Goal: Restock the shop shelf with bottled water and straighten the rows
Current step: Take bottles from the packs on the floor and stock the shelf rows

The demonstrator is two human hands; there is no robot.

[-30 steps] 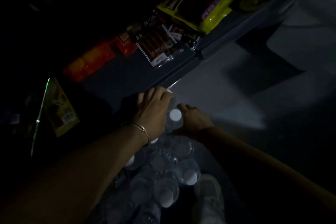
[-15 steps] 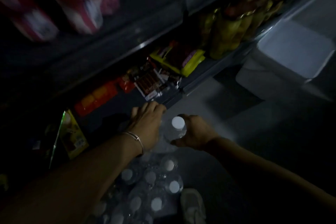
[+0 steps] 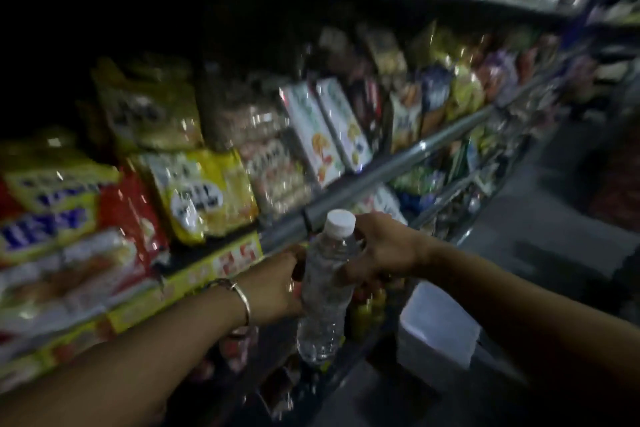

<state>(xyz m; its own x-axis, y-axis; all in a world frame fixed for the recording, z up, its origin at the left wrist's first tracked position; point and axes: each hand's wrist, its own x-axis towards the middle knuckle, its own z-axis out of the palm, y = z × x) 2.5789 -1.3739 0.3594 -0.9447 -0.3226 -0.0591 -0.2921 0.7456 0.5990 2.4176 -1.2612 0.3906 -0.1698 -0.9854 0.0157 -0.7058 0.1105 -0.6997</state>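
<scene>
A long shop shelf [image 3: 377, 173] is running across the dim, blurred view from lower left to upper right, its grey metal edge passing just behind the hands. Packets are crowding its boards: yellow bags [image 3: 204, 194] and a red bag [image 3: 133, 215] are sitting at the left, two pale cartons [image 3: 329, 132] with fruit pictures are leaning near the middle, and more mixed bags, too blurred to tell apart, are trailing off to the right. A yellow price strip [image 3: 214, 270] with red figures is lying along the shelf front below the yellow bags. A white box [image 3: 436, 326] is sitting low on the right, beside the lower boards, and small yellow bottles [image 3: 367, 312] are showing just left of it, behind the water bottle. The water bottle [image 3: 325, 291] is hanging upright in the air in front of the shelf edge, clear, with a white cap [image 3: 341, 222] on top, and it is being held between both hands. The left hand [image 3: 277, 288] is gripping its middle from the left side, fingers curling round the far side, with a thin metal bangle [image 3: 239, 298] sitting on the wrist. The right hand [image 3: 384, 246] is holding the bottle's neck and shoulder from the right, fingers wrapping just under the cap.
</scene>
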